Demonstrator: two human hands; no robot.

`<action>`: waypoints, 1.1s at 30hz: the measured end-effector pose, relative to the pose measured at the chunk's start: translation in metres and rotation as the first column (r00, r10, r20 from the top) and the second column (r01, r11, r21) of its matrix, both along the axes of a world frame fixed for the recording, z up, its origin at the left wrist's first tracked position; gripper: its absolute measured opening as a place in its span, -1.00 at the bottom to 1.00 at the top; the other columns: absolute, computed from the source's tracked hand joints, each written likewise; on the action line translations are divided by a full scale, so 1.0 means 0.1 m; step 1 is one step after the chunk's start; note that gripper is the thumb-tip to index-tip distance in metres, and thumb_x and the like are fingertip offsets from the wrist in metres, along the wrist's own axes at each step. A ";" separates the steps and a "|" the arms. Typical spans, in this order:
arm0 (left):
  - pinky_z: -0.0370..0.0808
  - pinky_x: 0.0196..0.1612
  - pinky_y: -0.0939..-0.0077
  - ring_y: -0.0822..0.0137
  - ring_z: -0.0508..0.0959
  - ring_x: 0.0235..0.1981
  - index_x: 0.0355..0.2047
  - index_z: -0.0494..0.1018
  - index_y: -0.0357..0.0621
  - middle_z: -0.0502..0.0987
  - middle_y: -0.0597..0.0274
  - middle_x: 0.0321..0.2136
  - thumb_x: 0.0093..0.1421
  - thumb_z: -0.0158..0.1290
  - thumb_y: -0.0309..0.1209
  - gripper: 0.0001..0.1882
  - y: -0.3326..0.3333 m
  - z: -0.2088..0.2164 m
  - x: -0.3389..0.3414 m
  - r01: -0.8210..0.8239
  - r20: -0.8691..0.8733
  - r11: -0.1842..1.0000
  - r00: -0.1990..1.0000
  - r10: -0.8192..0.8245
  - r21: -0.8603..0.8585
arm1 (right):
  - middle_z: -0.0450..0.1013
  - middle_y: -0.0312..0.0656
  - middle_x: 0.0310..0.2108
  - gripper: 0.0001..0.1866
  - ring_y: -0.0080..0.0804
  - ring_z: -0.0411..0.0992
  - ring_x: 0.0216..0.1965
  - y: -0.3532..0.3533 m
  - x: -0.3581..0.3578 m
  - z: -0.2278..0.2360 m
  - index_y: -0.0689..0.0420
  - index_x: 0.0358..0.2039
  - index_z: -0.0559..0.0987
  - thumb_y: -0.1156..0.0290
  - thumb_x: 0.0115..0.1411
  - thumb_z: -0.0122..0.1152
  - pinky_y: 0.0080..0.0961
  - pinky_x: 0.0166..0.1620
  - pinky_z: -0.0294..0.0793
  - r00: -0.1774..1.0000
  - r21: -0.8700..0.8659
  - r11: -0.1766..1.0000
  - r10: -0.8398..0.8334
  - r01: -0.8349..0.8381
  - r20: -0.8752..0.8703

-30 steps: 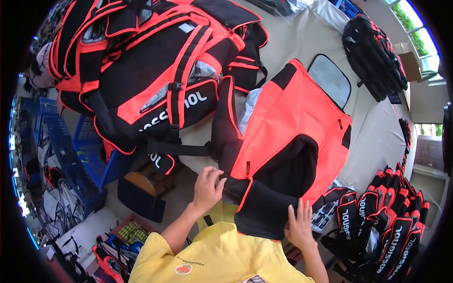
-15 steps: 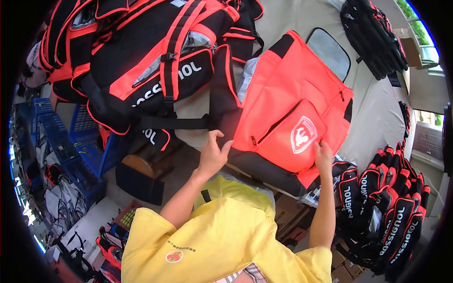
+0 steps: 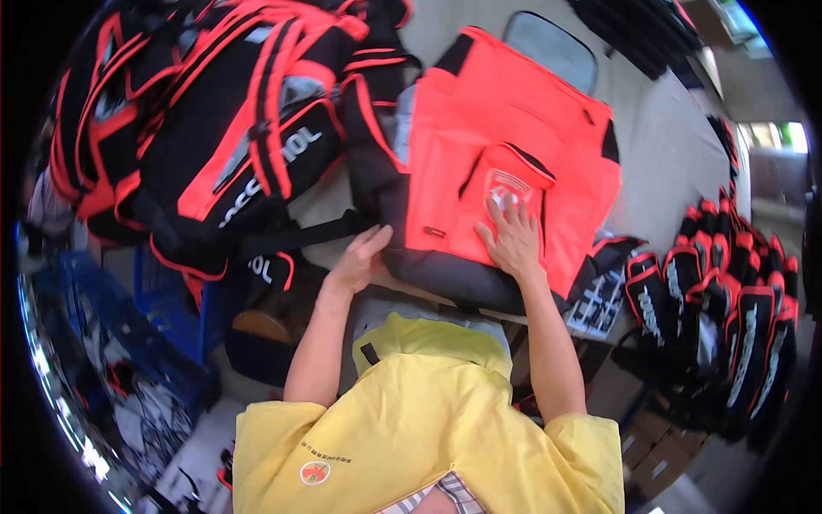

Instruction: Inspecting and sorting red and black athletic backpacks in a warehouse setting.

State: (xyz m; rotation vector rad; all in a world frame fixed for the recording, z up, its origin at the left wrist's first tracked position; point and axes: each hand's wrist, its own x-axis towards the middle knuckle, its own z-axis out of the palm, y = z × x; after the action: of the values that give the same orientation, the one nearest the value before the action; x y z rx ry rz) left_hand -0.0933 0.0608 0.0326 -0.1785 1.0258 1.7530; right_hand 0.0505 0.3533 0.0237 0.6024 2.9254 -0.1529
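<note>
A red-orange and black backpack [image 3: 565, 171] lies on the table in front of me, its lower end toward me. My right hand [image 3: 514, 240] rests on its small front pocket, fingers spread and partly covering the white shield emblem [image 3: 510, 182]. That pocket's top edge gapes a little. Beside the black lower left corner, my left hand [image 3: 360, 257] touches the bag's edge with loosely stretched fingers and grips nothing I can see. A grey-lined flap [image 3: 550, 53] sticks out past the far end of the backpack.
Several black and red bags [image 3: 231, 111] are piled at the left, with a black strap [image 3: 300, 237] running toward the backpack. Blue plastic crates [image 3: 171, 300] stand lower left. More black and red bags [image 3: 728, 308] hang at the right, above cardboard boxes [image 3: 664, 450]. The tabletop [image 3: 659, 137] is pale.
My right hand has moved from the pocket's right side onto its front, fingers now spread. My left hand has shifted slightly along the lower left corner. The backpack sits straighter; the view has shifted.
</note>
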 end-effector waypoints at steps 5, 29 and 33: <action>0.47 0.27 0.20 0.20 0.58 0.20 0.26 0.45 -0.26 0.59 0.13 0.17 0.46 0.11 -0.17 -0.49 -0.23 -0.14 0.01 -0.029 -0.025 1.000 0.999 0.029 -0.005 | 0.53 0.14 0.14 -0.46 0.15 0.48 0.18 -0.27 0.52 0.67 0.27 0.18 0.54 0.13 0.37 0.31 -0.03 0.27 0.44 0.967 -0.365 0.922 -0.201 0.132 -0.157; 0.42 0.31 0.04 -0.24 0.47 0.22 0.30 0.31 -0.36 0.44 -0.32 0.17 0.27 0.26 -0.46 -0.36 2.83 0.95 1.83 0.180 -0.825 0.830 -0.341 -0.451 -0.528 | 0.56 0.08 0.14 -0.54 0.04 0.61 0.01 0.18 2.62 0.52 0.08 0.21 0.61 0.22 0.34 0.35 -0.16 0.10 0.61 0.657 -0.639 0.732 -0.606 0.238 -0.449; 0.50 0.22 0.06 -0.25 0.56 0.12 0.21 0.39 -0.38 0.55 -0.26 0.06 0.28 0.27 -0.44 -0.45 3.89 0.77 2.32 0.203 -0.866 0.887 -0.388 -0.315 -0.414 | 0.51 0.06 0.20 -0.46 0.06 0.61 -0.01 0.26 2.82 0.48 0.02 0.30 0.53 0.19 0.35 0.34 -0.16 0.05 0.64 0.791 -0.672 0.735 -0.459 0.083 -0.405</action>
State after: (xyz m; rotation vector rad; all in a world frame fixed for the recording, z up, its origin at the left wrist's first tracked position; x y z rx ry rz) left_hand 0.1382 0.4496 0.1092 1.8341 2.0464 0.9550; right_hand 0.3328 0.3789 0.0717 1.0045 2.9273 -1.5208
